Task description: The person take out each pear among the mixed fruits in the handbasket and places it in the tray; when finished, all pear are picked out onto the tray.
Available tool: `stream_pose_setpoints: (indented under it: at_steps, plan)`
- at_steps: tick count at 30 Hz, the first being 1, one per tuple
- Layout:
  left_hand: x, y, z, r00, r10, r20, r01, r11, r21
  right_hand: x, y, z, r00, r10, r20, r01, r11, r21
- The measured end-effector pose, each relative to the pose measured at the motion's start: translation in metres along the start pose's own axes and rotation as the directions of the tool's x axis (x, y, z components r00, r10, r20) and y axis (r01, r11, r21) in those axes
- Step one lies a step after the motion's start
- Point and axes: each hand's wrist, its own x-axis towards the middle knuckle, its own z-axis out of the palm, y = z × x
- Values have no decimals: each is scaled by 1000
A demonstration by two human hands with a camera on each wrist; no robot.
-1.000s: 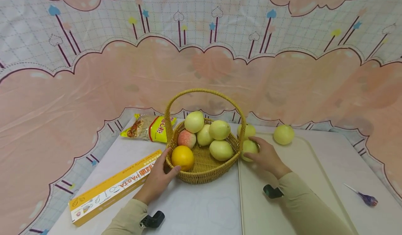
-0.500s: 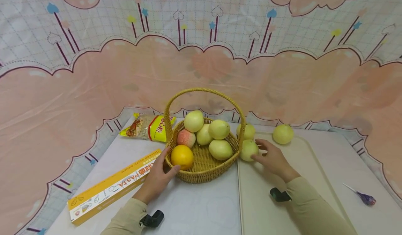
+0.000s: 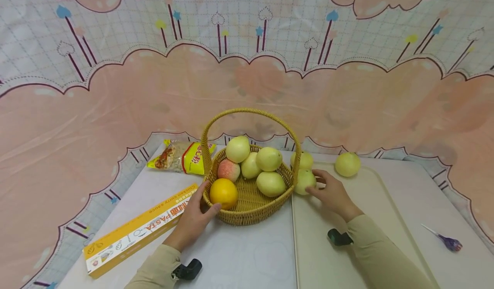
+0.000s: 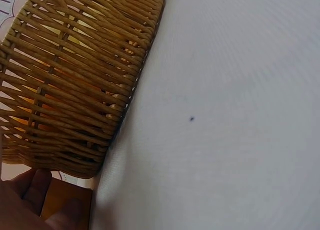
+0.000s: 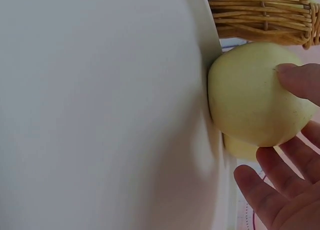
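A wicker basket (image 3: 251, 215) with a tall handle holds an orange (image 3: 224, 193), a pink peach (image 3: 229, 170) and several pale green pears (image 3: 271, 184). At its left end my left hand (image 3: 193, 218) holds the basket, fingers along the outside and thumb at the front rim; in the left wrist view its fingers (image 4: 36, 190) touch the woven wall. My right hand (image 3: 336, 197) is at a pear (image 3: 305, 182) just right of the basket. In the right wrist view its thumb lies against that pear (image 5: 255, 97), while the fingers spread loosely below. Another pear (image 3: 305, 159) sits behind it.
Right of the basket lies a beige tray (image 3: 347, 254), with a lone pear (image 3: 347, 164) at its back edge. A pasta box (image 3: 140, 231) and a yellow food packet (image 3: 181, 157) are on the left. A wrapped lollipop (image 3: 447, 242) lies far right.
My right hand first drew back to the right, then came slightly back towards the pear. That pear has shifted a little away from me. My left hand stays on the basket.
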Motion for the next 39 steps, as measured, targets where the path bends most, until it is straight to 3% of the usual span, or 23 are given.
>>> stream_pose_setpoints:
  at_steps: [22,32,39]
  plan:
    - [0,0,1,1000,8,-3,-8,1000,-11,-2,-3,-11,1000,-2,8,3,999,-48]
    - [0,3,-1,1000,-6,2,6,1000,1,-18,-26,-18,998,-63,0,63,998,-28]
    - [1,0,0,1000,10,-2,-10,1000,9,-34,-51,-7,984,-178,-13,179,984,14]
